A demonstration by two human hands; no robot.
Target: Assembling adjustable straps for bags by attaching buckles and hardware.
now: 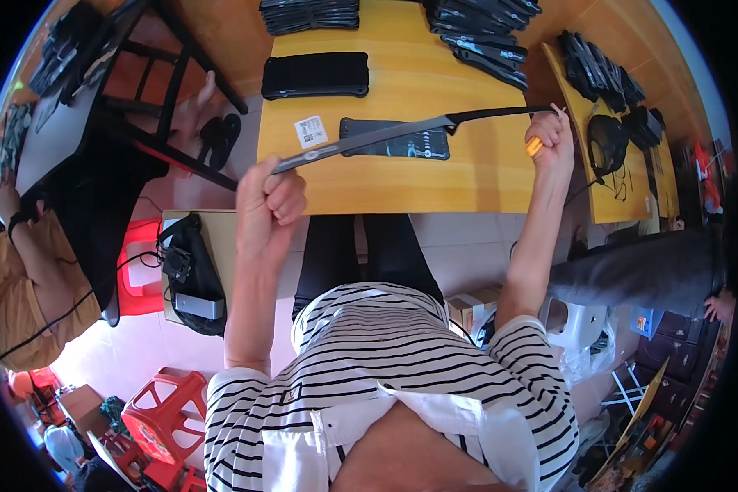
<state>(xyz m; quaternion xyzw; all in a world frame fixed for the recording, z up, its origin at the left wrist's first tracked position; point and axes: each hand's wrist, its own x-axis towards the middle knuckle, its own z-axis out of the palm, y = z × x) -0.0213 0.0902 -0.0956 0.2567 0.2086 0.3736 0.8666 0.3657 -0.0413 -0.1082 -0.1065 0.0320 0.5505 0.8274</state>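
I see my left hand [266,201] clenched into a fist around the near end of a long dark strip [402,131], while my right hand [552,135] pinches its far end together with a small orange-handled tool [535,146]. The strip is held in the air just above the yellow wooden table [435,176], its long axis running nearly left to right across the view and rising slightly toward my right hand; the left end looks greyer and flatter, the right end thinner and black. Under it on the table lies a flat dark rectangular case [402,141] with small pale markings, and just left of that a small white square label [310,130] with a dark printed patch. Farther back sits a larger black rectangular case [315,75], and beyond it, at the far edge, stacks of black cases [484,33] fan out to the right and centre. A second yellow table [623,164] to my right carries more black pieces. To my left another person in a tan top [12,295] sits near red plastic stools [168,410].
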